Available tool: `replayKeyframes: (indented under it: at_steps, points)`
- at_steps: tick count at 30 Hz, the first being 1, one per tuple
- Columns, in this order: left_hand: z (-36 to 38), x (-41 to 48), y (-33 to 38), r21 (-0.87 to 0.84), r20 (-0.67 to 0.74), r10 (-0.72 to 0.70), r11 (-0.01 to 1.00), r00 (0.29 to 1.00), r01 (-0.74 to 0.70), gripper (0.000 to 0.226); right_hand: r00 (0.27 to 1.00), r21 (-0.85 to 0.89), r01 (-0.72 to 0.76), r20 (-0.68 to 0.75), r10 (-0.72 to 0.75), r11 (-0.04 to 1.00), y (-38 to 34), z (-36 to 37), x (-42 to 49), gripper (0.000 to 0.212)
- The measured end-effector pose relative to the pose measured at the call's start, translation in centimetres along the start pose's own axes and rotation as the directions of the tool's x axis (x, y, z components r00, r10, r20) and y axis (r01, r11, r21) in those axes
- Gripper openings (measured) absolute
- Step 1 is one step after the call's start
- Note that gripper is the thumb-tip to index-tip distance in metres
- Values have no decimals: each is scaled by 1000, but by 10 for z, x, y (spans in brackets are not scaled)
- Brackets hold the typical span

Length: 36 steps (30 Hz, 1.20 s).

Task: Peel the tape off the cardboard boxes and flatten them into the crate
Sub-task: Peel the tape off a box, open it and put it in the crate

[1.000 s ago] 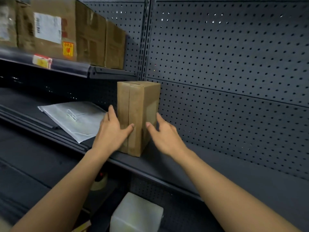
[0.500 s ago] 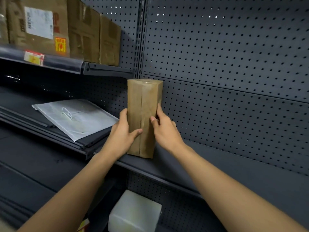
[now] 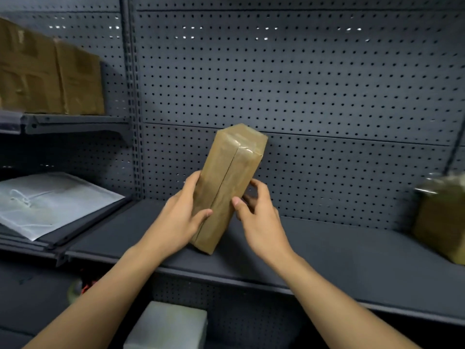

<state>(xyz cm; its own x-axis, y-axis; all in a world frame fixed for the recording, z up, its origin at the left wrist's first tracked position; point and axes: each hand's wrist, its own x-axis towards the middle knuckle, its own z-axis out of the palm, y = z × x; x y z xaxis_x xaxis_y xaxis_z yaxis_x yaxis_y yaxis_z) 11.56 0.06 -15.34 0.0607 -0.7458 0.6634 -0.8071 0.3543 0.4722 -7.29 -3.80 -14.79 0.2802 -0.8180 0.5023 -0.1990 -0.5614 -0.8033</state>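
A tall narrow cardboard box (image 3: 227,182), wrapped in clear tape with a seam down its front, is tilted to the right just above the dark shelf (image 3: 327,253). My left hand (image 3: 180,217) grips its left side, thumb on the front face. My right hand (image 3: 256,217) holds the right side, thumb on the front and fingers curled behind. Glossy tape covers the box's top end. No crate can be made out with certainty.
Another taped cardboard box (image 3: 440,220) sits blurred at the shelf's right end. Larger cardboard boxes (image 3: 50,71) stand on the upper left shelf. A white plastic bag (image 3: 50,202) lies on the left shelf. A pale block (image 3: 166,326) sits below. Pegboard backs the shelving.
Both hands closed on the upright box, lifted it off the shelf and tilted its top to the right. The view swung right, bringing the second box into sight.
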Motion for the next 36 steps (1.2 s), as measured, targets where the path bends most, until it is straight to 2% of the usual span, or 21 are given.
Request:
replayKeyframes:
  at_steps: [6, 11, 12, 14, 16, 18, 20, 22, 25, 27, 29, 31, 32, 36]
  points:
    - [28, 2, 25, 6, 123, 94, 995, 988, -96, 76, 994, 100, -101, -19, 103, 990, 23, -45, -24, 29]
    - [37, 3, 30, 24, 174, 158, 986, 972, -164, 75, 990, 272, -138, 2, 143, 952, 30, -76, -46, 39]
    - [38, 4, 30, 26, 194, 170, 984, 966, -179, 75, 987, 348, -145, -14, 159, 926, 30, -83, -49, 39]
    - [38, 5, 27, 62, 244, 191, 975, 951, -211, 76, 970, 523, -168, -62, 234, 836, 32, -98, -53, 52]
    - [42, 4, 29, 117, 285, 187, 967, 940, -228, 78, 934, 687, -232, -39, 354, 688, 39, -113, -54, 64]
    - [47, 1, 34, 150, 318, 184, 959, 930, -242, 81, 901, 755, -303, 29, 432, 582, 45, -123, -56, 59]
    - [50, 0, 40, 148, 352, 190, 956, 917, -254, 81, 885, 746, -343, 52, 463, 571, 50, -126, -59, 64]
    - [48, 0, 46, 76, 367, 164, 976, 916, -205, 76, 884, 723, -357, 56, 465, 591, 54, -127, -62, 66]
    - [42, -1, 64, -76, 393, 122, 992, 912, -100, 53, 886, 634, -385, 49, 462, 671, 57, -129, -68, 59]
    - [43, -1, 81, -75, 404, 69, 996, 912, -42, 64, 899, 468, -402, 38, 436, 787, 54, -130, -74, 69]
    - [48, 0, 98, -13, 402, 20, 1000, 916, -17, 86, 920, 131, -387, -11, 392, 913, 52, -130, -79, 91]
    - [56, -1, 111, 58, 421, -28, 998, 906, 4, 99, 935, -223, -353, -77, 345, 909, 52, -134, -82, 107]
    - [60, -3, 116, 110, 441, -51, 994, 896, 2, 103, 943, -295, -334, -101, 318, 895, 52, -138, -83, 105]
    - [74, -12, 122, 331, 517, -109, 940, 849, -81, 109, 958, -351, -280, -157, 239, 894, 62, -158, -81, 82]
